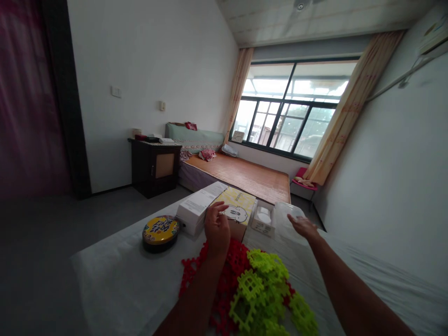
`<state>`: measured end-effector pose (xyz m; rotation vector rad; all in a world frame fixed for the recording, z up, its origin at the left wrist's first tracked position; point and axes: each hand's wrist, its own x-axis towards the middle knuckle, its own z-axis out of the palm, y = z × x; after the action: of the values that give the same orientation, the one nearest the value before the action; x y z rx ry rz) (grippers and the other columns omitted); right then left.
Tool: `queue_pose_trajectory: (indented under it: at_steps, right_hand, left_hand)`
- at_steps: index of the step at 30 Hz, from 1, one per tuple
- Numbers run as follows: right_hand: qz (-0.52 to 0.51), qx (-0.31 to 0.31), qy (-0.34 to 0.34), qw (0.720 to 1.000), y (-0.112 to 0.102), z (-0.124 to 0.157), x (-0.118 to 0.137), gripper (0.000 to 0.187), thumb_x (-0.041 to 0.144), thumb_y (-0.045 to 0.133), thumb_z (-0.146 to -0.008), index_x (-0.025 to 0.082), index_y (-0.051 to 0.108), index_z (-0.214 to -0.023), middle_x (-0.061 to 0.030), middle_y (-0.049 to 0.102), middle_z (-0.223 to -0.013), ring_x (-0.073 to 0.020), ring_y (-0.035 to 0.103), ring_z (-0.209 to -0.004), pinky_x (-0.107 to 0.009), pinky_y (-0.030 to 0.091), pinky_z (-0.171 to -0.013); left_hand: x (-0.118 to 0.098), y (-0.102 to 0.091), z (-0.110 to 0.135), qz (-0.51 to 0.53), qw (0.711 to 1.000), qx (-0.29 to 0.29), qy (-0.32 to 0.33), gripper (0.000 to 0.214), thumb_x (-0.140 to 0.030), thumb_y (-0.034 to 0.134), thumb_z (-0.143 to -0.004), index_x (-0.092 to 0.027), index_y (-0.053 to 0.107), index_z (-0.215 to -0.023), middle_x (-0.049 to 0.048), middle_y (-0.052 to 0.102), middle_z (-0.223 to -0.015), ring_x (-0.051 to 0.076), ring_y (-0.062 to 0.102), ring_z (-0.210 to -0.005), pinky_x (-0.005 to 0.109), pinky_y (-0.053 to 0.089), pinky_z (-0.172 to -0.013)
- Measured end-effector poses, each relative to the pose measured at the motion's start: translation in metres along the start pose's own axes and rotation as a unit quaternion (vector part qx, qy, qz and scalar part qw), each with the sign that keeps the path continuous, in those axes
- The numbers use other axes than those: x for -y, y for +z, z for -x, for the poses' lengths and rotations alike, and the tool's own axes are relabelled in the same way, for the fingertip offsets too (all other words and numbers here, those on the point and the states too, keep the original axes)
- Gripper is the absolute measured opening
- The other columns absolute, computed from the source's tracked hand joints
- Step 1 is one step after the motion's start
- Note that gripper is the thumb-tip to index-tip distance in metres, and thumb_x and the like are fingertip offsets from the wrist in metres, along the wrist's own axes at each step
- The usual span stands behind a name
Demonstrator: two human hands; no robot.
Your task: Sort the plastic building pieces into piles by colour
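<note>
My left hand (217, 228) is raised in front of a yellow-topped box (247, 198) with a cartoon face, its fingers loosely bent and apart, with nothing visible in them. My right hand (305, 226) reaches to a translucent plastic container (284, 212), fingers stretched out over it; whether they touch it I cannot tell. Below and between my forearms lies a pile of interlocking plastic pieces, red ones (238, 256) underneath and bright yellow-green ones (264, 284) on top. My left forearm hides part of the red pieces.
A round yellow-lidded tin (160, 231) and a white box (194, 207) stand left on the pale-covered table (119, 275). A small box with a white round item (263, 217) sits beside the yellow-topped box. Beyond are a bed (245, 172), a dark cabinet (140, 163) and a pink chair (301, 175).
</note>
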<state>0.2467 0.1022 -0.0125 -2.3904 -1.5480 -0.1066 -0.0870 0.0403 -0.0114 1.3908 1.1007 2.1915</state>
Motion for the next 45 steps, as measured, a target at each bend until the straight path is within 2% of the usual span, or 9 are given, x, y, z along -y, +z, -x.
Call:
queue_pose_trajectory:
  at_steps: [4,9,12,16,21,26,30,35,45]
  right_hand:
    - [0.017,-0.004,0.002,1.000,-0.007,0.013,0.020,0.060,0.059,0.038,-0.082,0.015,0.056,-0.119,-0.0174,0.040,-0.138,-0.0384,0.028,-0.129,-0.059,0.031,-0.092]
    - [-0.076,0.010,-0.329,0.941,-0.020,0.059,0.121,0.047,0.052,0.039,-0.087,0.021,0.057,-0.117,-0.0086,0.054,-0.127,-0.0235,0.040,-0.121,-0.039,0.031,-0.101]
    - [-0.092,0.041,-0.417,0.903,-0.018,0.087,0.171,0.054,0.057,0.046,-0.082,0.023,0.052,-0.123,-0.0072,0.049,-0.133,-0.0246,0.035,-0.125,-0.039,0.031,-0.100]
    - [-0.059,0.103,-0.334,0.935,-0.007,0.095,0.195,0.075,0.067,0.050,-0.073,0.023,0.040,-0.133,-0.0102,0.030,-0.146,-0.0328,0.021,-0.132,-0.048,0.028,-0.099]
    - [-0.076,0.137,-0.226,0.962,0.005,0.085,0.179,0.105,0.077,0.056,-0.058,0.015,0.032,-0.138,-0.0184,0.016,-0.149,-0.0375,0.016,-0.135,-0.046,0.019,-0.106]
    - [-0.198,0.130,-0.165,0.957,0.008,0.088,0.164,0.105,0.075,0.053,-0.061,0.010,0.026,-0.139,-0.0200,0.019,-0.147,-0.0315,0.015,-0.136,-0.042,0.027,-0.107]
    - [-0.369,0.177,-0.066,0.910,0.010,0.094,0.158,0.092,0.069,0.054,-0.066,0.021,0.023,-0.137,-0.0168,0.017,-0.148,-0.0356,0.030,-0.129,-0.049,0.051,-0.082]
    - [-0.458,0.265,-0.001,0.848,0.016,0.106,0.150,0.067,0.069,0.042,-0.076,0.025,0.033,-0.125,-0.0154,0.044,-0.130,-0.0270,0.060,-0.097,-0.043,0.055,-0.066]
    - [-0.587,0.336,0.087,0.731,0.008,0.105,0.127,0.073,0.078,0.042,-0.068,0.031,0.038,-0.124,-0.0117,0.042,-0.135,-0.0255,0.062,-0.089,-0.045,0.052,-0.068]
  left_hand:
    - [0.018,-0.005,-0.009,-0.017,0.996,-0.066,-0.058,0.033,-0.006,0.044,-0.071,-0.020,0.062,-0.094,0.0043,0.062,-0.103,0.018,0.057,-0.102,0.034,0.043,-0.093]
    - [0.037,-0.008,-0.009,-0.013,0.991,-0.069,-0.111,0.032,-0.010,0.045,-0.072,-0.019,0.060,-0.098,0.0056,0.063,-0.102,0.019,0.059,-0.096,0.034,0.046,-0.088]
    - [0.039,-0.011,-0.010,-0.022,0.990,-0.085,-0.107,0.034,-0.010,0.043,-0.071,-0.020,0.060,-0.100,0.0053,0.063,-0.105,0.018,0.059,-0.099,0.034,0.046,-0.090]
    - [0.040,-0.012,-0.009,-0.039,0.987,-0.085,-0.129,0.036,-0.010,0.043,-0.071,-0.020,0.059,-0.103,0.0060,0.063,-0.107,0.020,0.058,-0.103,0.034,0.046,-0.091]
    - [0.046,-0.004,0.000,-0.084,0.984,-0.060,-0.147,0.042,-0.010,0.049,-0.070,-0.018,0.054,-0.111,0.0108,0.058,-0.118,0.025,0.049,-0.118,0.041,0.037,-0.101]
    - [0.055,0.003,0.003,-0.085,0.972,-0.037,-0.217,0.048,-0.014,0.054,-0.072,-0.014,0.046,-0.119,0.0177,0.049,-0.129,0.028,0.042,-0.125,0.044,0.032,-0.104]
    - [0.064,0.004,0.001,-0.066,0.966,-0.021,-0.250,0.049,-0.015,0.056,-0.071,-0.017,0.046,-0.119,0.0164,0.053,-0.127,0.027,0.045,-0.123,0.043,0.039,-0.099]
    - [0.066,0.003,-0.001,-0.043,0.970,-0.004,-0.237,0.048,-0.014,0.060,-0.070,-0.018,0.050,-0.116,0.0141,0.060,-0.118,0.027,0.054,-0.114,0.041,0.045,-0.092]
    - [0.033,0.007,0.000,0.059,0.981,0.123,-0.136,0.024,-0.026,0.058,-0.077,-0.020,0.057,-0.099,0.0059,0.068,-0.090,0.019,0.065,-0.083,0.031,0.052,-0.074]
